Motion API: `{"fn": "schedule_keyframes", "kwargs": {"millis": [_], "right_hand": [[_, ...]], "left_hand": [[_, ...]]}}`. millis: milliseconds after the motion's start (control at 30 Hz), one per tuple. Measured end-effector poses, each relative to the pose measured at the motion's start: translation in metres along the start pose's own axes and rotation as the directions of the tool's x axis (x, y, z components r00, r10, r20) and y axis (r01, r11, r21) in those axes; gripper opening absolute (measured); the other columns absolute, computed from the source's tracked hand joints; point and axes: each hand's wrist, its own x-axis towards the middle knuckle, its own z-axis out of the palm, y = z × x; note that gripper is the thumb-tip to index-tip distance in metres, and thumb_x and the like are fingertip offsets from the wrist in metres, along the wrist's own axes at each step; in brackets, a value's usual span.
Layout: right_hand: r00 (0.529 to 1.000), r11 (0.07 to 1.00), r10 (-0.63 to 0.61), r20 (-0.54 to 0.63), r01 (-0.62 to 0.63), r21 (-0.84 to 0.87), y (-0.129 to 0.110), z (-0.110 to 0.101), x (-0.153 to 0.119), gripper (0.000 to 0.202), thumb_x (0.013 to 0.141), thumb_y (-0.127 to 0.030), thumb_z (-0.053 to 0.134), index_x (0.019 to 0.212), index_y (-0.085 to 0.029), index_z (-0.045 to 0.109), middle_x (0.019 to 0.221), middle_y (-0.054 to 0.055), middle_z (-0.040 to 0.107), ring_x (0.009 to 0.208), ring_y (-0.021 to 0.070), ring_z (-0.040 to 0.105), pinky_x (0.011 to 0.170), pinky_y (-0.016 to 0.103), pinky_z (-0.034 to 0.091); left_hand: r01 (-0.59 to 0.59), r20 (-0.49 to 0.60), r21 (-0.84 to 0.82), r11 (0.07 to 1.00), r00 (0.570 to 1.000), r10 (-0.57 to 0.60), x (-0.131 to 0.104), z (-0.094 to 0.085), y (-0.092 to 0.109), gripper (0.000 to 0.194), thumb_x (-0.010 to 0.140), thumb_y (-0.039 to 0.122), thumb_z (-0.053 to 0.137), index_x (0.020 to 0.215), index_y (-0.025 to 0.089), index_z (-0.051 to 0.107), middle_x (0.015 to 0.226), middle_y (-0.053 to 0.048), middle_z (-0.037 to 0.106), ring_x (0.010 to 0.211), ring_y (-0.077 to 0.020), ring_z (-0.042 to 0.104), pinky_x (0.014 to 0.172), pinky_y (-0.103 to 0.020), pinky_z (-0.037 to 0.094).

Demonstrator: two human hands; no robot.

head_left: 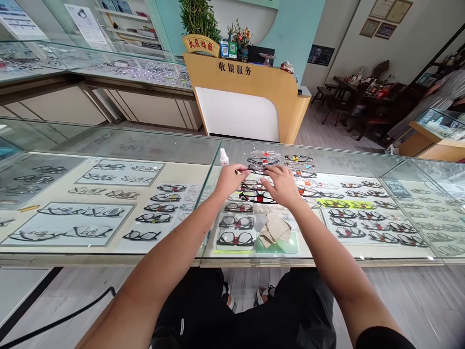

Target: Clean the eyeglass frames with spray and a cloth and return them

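Observation:
Over the glass display counter, my left hand (pixel 229 180) pinches one end of a dark-framed pair of eyeglasses (pixel 257 169) between thumb and fingers. At the other end of that frame, my right hand (pixel 282 185) has its fingers bent over the rim. Its thumb reaches toward the frames in front, and part of the grip is hidden. Just nearer to me lies a black pair of glasses with a red tag (pixel 258 198), partly behind the right hand. Beside the left hand stands a small white spray bottle (pixel 224 158).
A beige cloth (pixel 275 229) rests on a green pad (pixel 279 246) near the front edge. Several eyeglasses sit in rows at right (pixel 350 232) and on trays at left (pixel 109 218). Beyond the counter stands a wooden cashier desk (pixel 243 80). A person's striped clothing (pixel 432 104) shows at far right.

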Motion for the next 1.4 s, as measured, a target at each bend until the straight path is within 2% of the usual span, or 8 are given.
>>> {"fn": "schedule_keyframes", "kwargs": {"millis": [133,267,333,433,800,967,1133,1400], "right_hand": [[0.966,0.997,-0.058,-0.253,0.071,0.044,-0.01,-0.021,-0.004,0.036,0.111,-0.046,0.058,0.13,-0.024,0.079,0.157,0.014,0.072,0.147,0.0425,0.054,0.123,0.065,0.041],[0.886,0.976,0.083,-0.455,0.02,0.217,-0.022,-0.03,-0.008,0.035,0.111,-0.046,0.055,0.093,-0.025,0.076,0.103,0.013,0.081,0.099,0.0316,0.068,0.097,0.051,0.053],[0.896,0.912,0.235,-0.378,-0.068,0.405,-0.024,-0.027,-0.007,0.038,0.109,-0.052,0.058,0.088,-0.025,0.075,0.089,0.008,0.078,0.084,0.0264,0.066,0.082,0.044,0.053],[0.904,0.764,0.363,-0.225,-0.151,0.627,-0.023,-0.02,-0.004,0.039,0.103,-0.06,0.065,0.095,-0.024,0.078,0.092,0.005,0.081,0.082,0.0228,0.068,0.077,0.038,0.053],[0.882,0.643,0.406,-0.24,-0.089,0.761,-0.022,-0.019,-0.001,0.041,0.098,-0.061,0.07,0.08,-0.024,0.069,0.079,0.003,0.072,0.074,0.0197,0.056,0.074,0.035,0.047],[0.899,0.637,0.373,-0.228,-0.07,0.767,-0.021,-0.025,-0.001,0.041,0.096,-0.063,0.073,0.083,-0.024,0.068,0.078,0.002,0.066,0.075,0.0192,0.055,0.074,0.034,0.046],[0.959,0.691,0.252,-0.129,-0.085,0.718,-0.019,-0.035,-0.003,0.043,0.095,-0.064,0.074,0.082,-0.024,0.067,0.079,0.001,0.065,0.075,0.0187,0.053,0.074,0.034,0.045],[0.996,0.665,0.082,0.024,-0.073,0.743,-0.023,-0.035,-0.004,0.046,0.096,-0.069,0.075,0.085,-0.024,0.072,0.081,0.001,0.068,0.075,0.0187,0.057,0.074,0.035,0.047]], "left_hand": [[-0.024,-0.107,-0.256,0.966,0.994,-0.004,-0.005,-0.001,0.012,0.043,0.08,0.059,0.087,0.095,0.02,0.087,0.089,-0.008,0.081,0.078,-0.0198,0.061,0.075,-0.034,0.05],[0.001,-0.175,-0.495,0.869,0.979,-0.101,-0.015,0.002,0.026,0.053,0.073,0.066,0.094,0.098,0.019,0.086,0.096,-0.007,0.081,0.09,-0.0201,0.066,0.088,-0.034,0.053],[0.034,-0.15,-0.595,0.803,0.977,-0.153,-0.022,0.005,0.032,0.059,0.069,0.068,0.097,0.101,0.019,0.087,0.099,-0.007,0.081,0.093,-0.02,0.067,0.09,-0.034,0.053],[0.09,-0.07,-0.669,0.738,0.981,-0.182,-0.032,0.01,0.04,0.063,0.062,0.07,0.101,0.099,0.02,0.088,0.099,-0.007,0.082,0.091,-0.0194,0.067,0.089,-0.034,0.053],[0.142,0.094,-0.605,0.784,0.99,-0.108,-0.046,0.014,0.047,0.056,0.059,0.063,0.103,0.09,0.02,0.088,0.097,-0.008,0.084,0.094,-0.0248,0.072,0.093,-0.04,0.057],[0.161,0.235,-0.478,0.863,0.971,-0.05,-0.05,0.01,0.048,0.047,0.064,0.055,0.101,0.09,0.019,0.085,0.085,-0.004,0.075,0.079,-0.0181,0.063,0.078,-0.033,0.05],[-0.008,0.074,-0.399,0.917,0.996,0.041,-0.048,-0.003,0.051,0.041,0.078,0.051,0.093,0.105,0.021,0.087,0.072,0.003,0.053,0.066,-0.013,0.044,0.064,-0.03,0.035],[0.027,0.072,-0.497,0.867,0.997,0.01,-0.041,-0.004,0.047,0.047,0.07,0.058,0.097,0.096,0.02,0.089,0.074,-0.002,0.068,0.071,-0.017,0.053,0.068,-0.032,0.042]]}}
